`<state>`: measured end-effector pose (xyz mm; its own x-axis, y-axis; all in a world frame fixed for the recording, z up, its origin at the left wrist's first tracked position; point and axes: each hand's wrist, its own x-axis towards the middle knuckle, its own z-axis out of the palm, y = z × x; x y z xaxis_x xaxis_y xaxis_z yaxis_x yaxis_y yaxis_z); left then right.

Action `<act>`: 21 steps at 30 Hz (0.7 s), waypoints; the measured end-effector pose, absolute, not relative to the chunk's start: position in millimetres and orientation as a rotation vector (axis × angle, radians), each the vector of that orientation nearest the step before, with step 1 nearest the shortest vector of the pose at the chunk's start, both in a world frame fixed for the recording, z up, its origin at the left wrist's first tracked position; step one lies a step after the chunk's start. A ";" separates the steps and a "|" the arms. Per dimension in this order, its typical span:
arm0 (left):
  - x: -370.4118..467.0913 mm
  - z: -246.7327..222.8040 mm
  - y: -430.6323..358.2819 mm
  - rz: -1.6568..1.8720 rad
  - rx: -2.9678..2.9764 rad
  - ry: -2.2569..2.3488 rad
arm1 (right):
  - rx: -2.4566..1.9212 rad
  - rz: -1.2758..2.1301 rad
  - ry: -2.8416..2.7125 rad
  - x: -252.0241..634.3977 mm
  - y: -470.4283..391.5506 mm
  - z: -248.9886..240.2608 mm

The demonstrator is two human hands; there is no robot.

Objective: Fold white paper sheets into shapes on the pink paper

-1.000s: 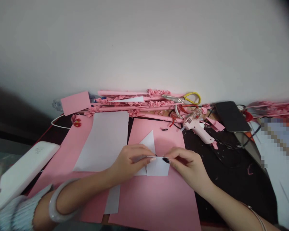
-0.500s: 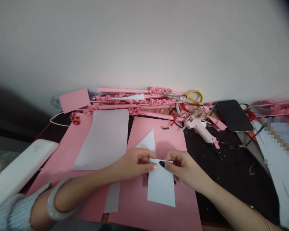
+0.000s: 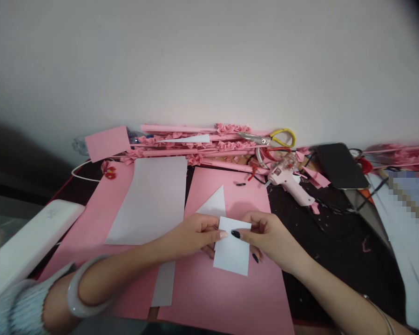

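A small white piece of paper [image 3: 231,256] is held up between both hands, above a pink sheet [image 3: 202,288]. My left hand [image 3: 202,234] pinches its left edge, thumb in front and fingers behind. At its right edge my right hand [image 3: 265,235] grips it the same way, the dark-nailed thumb lying on the front face. Just behind the hands a white paper triangle [image 3: 214,202] lies on the pink sheet. Left of them rests a large white sheet [image 3: 157,200], and a narrow white strip [image 3: 164,286] lies nearer to me.
Along the wall lie pink paper sticks with folded flowers [image 3: 181,151]. Yellow-handled scissors [image 3: 265,139], a pink glue gun [image 3: 291,184] and a black phone [image 3: 342,165] stand at the back right. A long white case [image 3: 38,246] is at the left.
The white paper's top edge now stands higher above my thumbs and its bottom edge has come up. Both hands have stayed in nearly the same place.
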<state>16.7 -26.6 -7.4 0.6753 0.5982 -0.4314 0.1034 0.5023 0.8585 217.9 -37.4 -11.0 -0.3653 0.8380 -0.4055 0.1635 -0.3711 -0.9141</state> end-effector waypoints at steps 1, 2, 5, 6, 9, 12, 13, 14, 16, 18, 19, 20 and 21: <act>16.2 -7.2 -26.9 0.322 1.040 0.808 | -1.362 1.786 -1.346 217.9 -37.5 -10.9; 15.8 -6.8 -27.1 0.303 1.061 0.822 | -1.360 1.783 -1.339 217.8 -37.4 -10.8; 14.7 -5.1 -27.6 0.246 1.107 0.836 | -1.347 1.772 -1.327 217.7 -37.0 -10.9; 14.5 -4.3 -27.4 0.233 1.114 0.817 | -1.342 1.770 -1.325 217.8 -36.8 -11.2; 14.5 -1.6 -26.4 0.212 1.126 0.746 | -1.342 1.757 -1.332 218.1 -36.9 -11.9; 15.3 0.4 -25.5 0.204 1.137 0.724 | -1.357 1.731 -1.339 218.0 -37.9 -12.1; 15.6 0.8 -25.4 0.204 1.136 0.721 | -1.359 1.724 -1.339 217.9 -38.3 -12.1; 15.8 0.9 -25.5 0.206 1.135 0.717 | -1.361 1.720 -1.338 217.6 -38.5 -12.0; 15.8 0.3 -25.7 0.208 1.130 0.706 | -1.358 1.721 -1.337 217.1 -38.6 -11.8; 15.2 -1.0 -25.8 0.204 1.134 0.691 | -1.359 1.722 -1.341 216.7 -38.4 -11.8; 14.8 -1.8 -25.6 0.200 1.142 0.685 | -1.358 1.722 -1.343 216.6 -38.4 -11.8; 14.3 -2.6 -25.4 0.197 1.155 0.684 | -1.358 1.719 -1.346 216.5 -38.5 -11.9; 13.8 -3.3 -25.1 0.194 1.170 0.689 | -1.360 1.714 -1.349 216.5 -38.6 -11.9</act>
<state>13.8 -25.1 -3.3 0.7813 0.4825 -0.3960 0.2052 0.4007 0.8930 216.5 -38.6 -11.9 -0.3258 0.8716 -0.3662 0.1511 -0.3343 -0.9303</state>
